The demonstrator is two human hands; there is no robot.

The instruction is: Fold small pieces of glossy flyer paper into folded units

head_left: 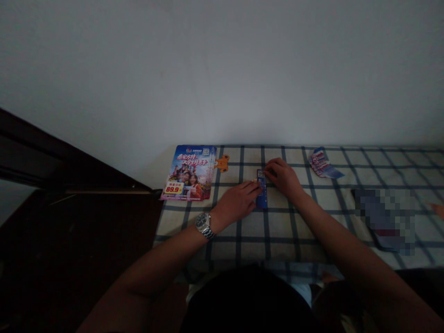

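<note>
A narrow folded flyer (262,200), blue with a QR code near its top, lies on the checked tablecloth between my hands. My left hand (237,201), with a metal watch (204,225) at the wrist, rests on the flyer from the left. Its fingers are stretched out flat across the paper. At the flyer's upper right edge, my right hand (283,178) has its thumb and fingertips pinched together on the paper. The exact grip of those fingertips is small and dim.
A stack of printed flyers (190,173) sits at the left by the wall, beside an orange bear-shaped figure (222,163). Further right are a folded flyer piece (323,164) and a dark flat object, partly blurred (385,222). The checked tablecloth (222,240) meets the wall behind.
</note>
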